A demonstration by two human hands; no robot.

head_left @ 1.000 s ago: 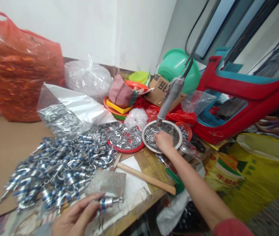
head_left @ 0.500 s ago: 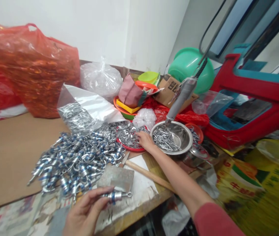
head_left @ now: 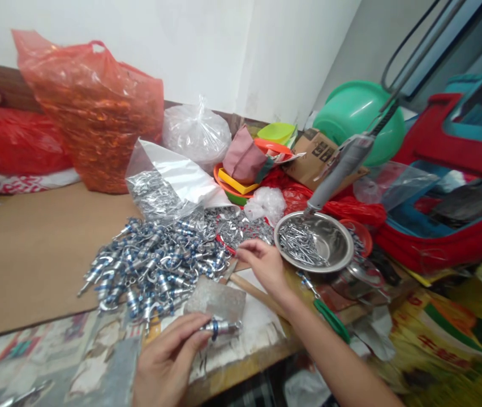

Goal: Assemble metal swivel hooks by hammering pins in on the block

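Note:
My left hand [head_left: 171,350] pinches a silver metal fitting with blue rings [head_left: 223,328] between thumb and fingers. Its eyelet end points right, just in front of a flat metal block [head_left: 218,299]. My right hand [head_left: 266,268] is above the wooden handle [head_left: 262,297] of a tool, near a red tray [head_left: 225,245] of small shiny metal pieces [head_left: 243,229]. Its thumb and fingertips are pressed together; whatever they hold is too small to make out. Left of the block lies a large pile of similar fittings [head_left: 156,265], many with hooks.
A steel bowl [head_left: 348,255] holds long metal pins [head_left: 300,243]. Over it hangs a grey power screwdriver [head_left: 343,169]. Green-handled pliers or a similar tool [head_left: 332,321] lie at the front right. Behind stand a clear bag of metal parts [head_left: 156,195] and an orange bag [head_left: 105,124].
My right hand has drawn back from the metal pieces in the red tray, toward me. My left hand still holds the fitting. The view has turned somewhat left.

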